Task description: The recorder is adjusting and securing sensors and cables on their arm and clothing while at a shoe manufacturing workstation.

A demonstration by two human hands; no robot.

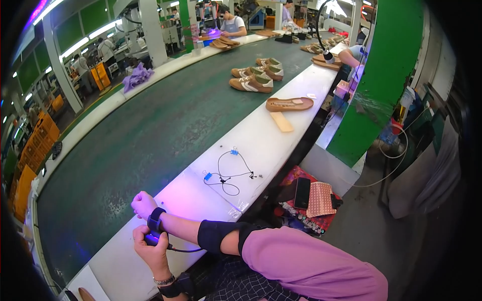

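My right arm, in a pink sleeve, reaches across the white ledge with its hand curled into a fist. A black strap circles that wrist, and a wider black band is on the forearm. Against the strap, my left hand grips a small black device between thumb and fingers; a black cable runs from it toward the forearm band. The left wrist bears a bracelet and a black band. Farther along the ledge lie looped thin cords with blue binder clips.
Beside the ledge runs a green conveyor belt carrying brown shoes. A brown sole and tan pad lie on the ledge. At right are a green pillar and a phone. Co-workers sit farther off.
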